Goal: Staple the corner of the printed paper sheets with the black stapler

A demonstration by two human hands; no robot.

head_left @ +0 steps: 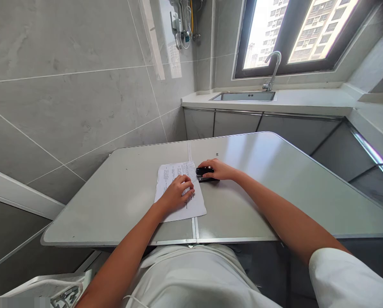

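A printed sheet of paper [196,207], perhaps with more sheets under it, lies on the white folding table [130,184]. My left hand [178,192] rests on the paper, its fingers slightly bent and apart, holding nothing. At the paper's right edge is a black stapler [204,171]. My right hand [219,168] is closed around it from the right, with fingers over the top. The stapler's front end meets the sheet's edge; whether paper is inside its jaws I cannot tell.
A tiny dark bit [217,154] lies on the table beyond the stapler. Past the table stands a counter [307,97] with a sink [245,96] and a faucet [272,70] under a window. A tiled wall [82,102] rises at left. A white object [50,284] sits low at left.
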